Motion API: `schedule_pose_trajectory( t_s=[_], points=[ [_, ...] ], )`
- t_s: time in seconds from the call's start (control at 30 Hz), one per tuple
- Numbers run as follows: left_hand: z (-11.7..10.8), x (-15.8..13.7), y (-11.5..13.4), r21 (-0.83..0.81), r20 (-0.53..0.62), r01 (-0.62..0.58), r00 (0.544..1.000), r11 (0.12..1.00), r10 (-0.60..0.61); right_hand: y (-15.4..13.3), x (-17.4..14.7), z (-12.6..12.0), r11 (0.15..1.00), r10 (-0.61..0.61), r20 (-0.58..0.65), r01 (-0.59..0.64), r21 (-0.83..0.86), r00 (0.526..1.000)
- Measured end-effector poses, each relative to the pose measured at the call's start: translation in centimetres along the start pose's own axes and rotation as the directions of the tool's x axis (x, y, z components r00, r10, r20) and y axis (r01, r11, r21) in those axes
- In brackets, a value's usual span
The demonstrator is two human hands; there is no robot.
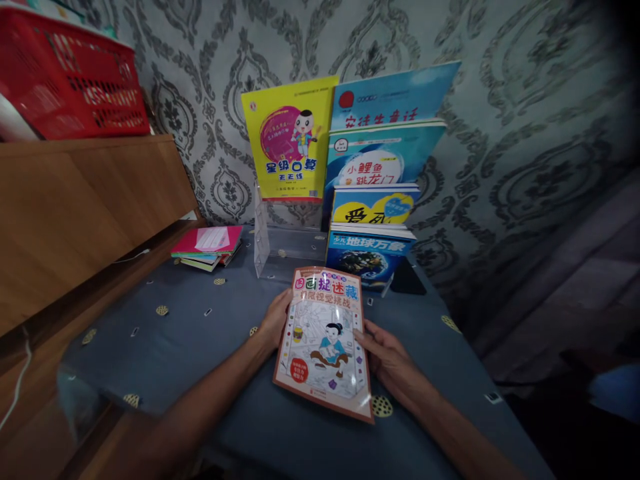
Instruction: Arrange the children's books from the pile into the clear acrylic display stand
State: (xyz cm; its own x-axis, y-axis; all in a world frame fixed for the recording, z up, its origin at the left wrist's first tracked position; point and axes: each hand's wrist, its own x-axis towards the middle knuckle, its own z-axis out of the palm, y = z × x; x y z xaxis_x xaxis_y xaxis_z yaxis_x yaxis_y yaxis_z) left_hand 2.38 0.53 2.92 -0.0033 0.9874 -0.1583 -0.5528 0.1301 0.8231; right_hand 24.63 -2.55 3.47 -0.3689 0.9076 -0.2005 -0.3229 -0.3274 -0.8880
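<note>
Holding a picture book (325, 340) over the table (175, 347), both hands gripped it by the long edges. Left hand (275, 320) clamped the left edge near the upper half, fingers wrapped behind, thumb side on the cover. Right hand (385, 357) took the right edge lower down, thumb across the cover margin, fingers underneath. The book was tilted cover-up toward the camera, lower end raised off the cloth; probably held that way to keep the cover readable and the thin book from flexing.

Book sat mid-table, just in front of a clear acrylic stand (280, 247). The stand's right side carried four stepped books, each one showing its title above the one in front: globe book (370, 257) at the front, yellow-and-blue book (375, 203) behind it, fish book (380, 157), then the blue book (395, 97) at the back against the wall. Yellow book (290, 140) stood alone high on the left side; the lower left tiers looked vacant.

A flat stack of thin books (207, 247) lay at the table's back left. Red basket (70, 80) sat on the wooden cabinet (75, 200) at left. A dark flat object lay right of the stand; couldn't tell what it was.
</note>
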Motion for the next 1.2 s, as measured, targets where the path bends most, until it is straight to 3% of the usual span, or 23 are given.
schedule_pose_trajectory(
  t_s=[0.27,0.63,0.8,1.07,1.2],
  points=[
    [0.0,0.1,0.0,-0.010,-0.053,0.025,0.998,1.000,-0.026,-0.3,-0.1,0.1,1.000,0.001,-0.001,-0.001,-0.004,1.000],
    [0.1,0.2,-0.2,-0.022,-0.003,0.017,1.000,1.000,-0.017,-0.7,-0.5,0.5,0.999,-0.044,0.039,0.044,-0.005,0.998],
    [0.6,-0.2,0.1,-0.033,-0.034,0.018,0.999,0.999,-0.019,-0.9,-0.5,0.6,0.998,-0.060,0.056,0.059,0.033,0.997],
    [1.8,-1.4,1.9,0.001,0.010,-0.107,0.994,0.994,0.107,-1.3,-0.7,0.7,0.987,-0.151,0.077,0.155,-0.037,0.985],
    [1.8,-2.1,3.6,0.052,0.056,-0.195,0.980,0.979,0.192,-2.2,-0.5,0.7,0.940,-0.295,0.091,0.306,-0.150,0.951]
  ],
)
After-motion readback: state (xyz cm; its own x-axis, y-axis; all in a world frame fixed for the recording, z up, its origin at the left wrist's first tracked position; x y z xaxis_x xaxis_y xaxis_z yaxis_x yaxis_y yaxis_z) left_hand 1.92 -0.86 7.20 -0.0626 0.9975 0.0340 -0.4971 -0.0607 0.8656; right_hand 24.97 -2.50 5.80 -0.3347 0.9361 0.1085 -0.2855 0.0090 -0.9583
